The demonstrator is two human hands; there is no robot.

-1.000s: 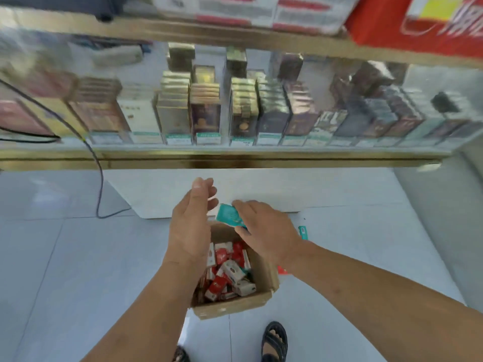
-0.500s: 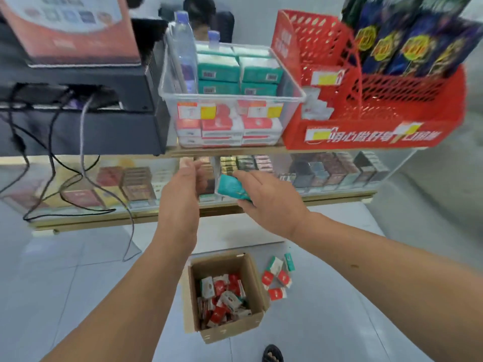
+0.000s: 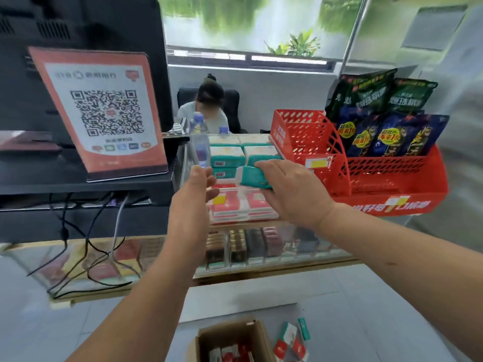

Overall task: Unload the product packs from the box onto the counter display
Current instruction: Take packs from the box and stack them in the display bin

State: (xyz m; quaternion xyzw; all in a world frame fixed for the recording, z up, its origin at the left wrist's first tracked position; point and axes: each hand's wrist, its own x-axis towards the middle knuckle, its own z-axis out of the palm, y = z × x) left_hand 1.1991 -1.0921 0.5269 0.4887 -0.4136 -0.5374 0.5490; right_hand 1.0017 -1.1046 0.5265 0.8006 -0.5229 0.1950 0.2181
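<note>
At my feet the box (image 3: 230,340) sits open on the floor with red and white packs (image 3: 230,357) inside, and a few loose packs (image 3: 290,340) lie just beside it to the right. Above that, both my forearms reach up over the glass case (image 3: 261,246) toward the counter. My left hand (image 3: 194,197) is empty, fingers loosely spread, its fingertips at the front edge of the clear bin (image 3: 230,205). My right hand (image 3: 292,189) grips a teal pack (image 3: 252,177), thumb under and fingers over the top, holding it level over the front of the bin, just before the teal packs (image 3: 227,158) stacked there. Red packs (image 3: 235,202) fill the bin's lower tier. A water bottle (image 3: 199,142) stands at the bin's left side. Left of it a QR sign (image 3: 104,113) leans on the black register (image 3: 78,184). To the right is a red basket (image 3: 366,173) holding dark snack bags (image 3: 386,126). Behind the counter a person (image 3: 206,105) sits in a chair.
</note>
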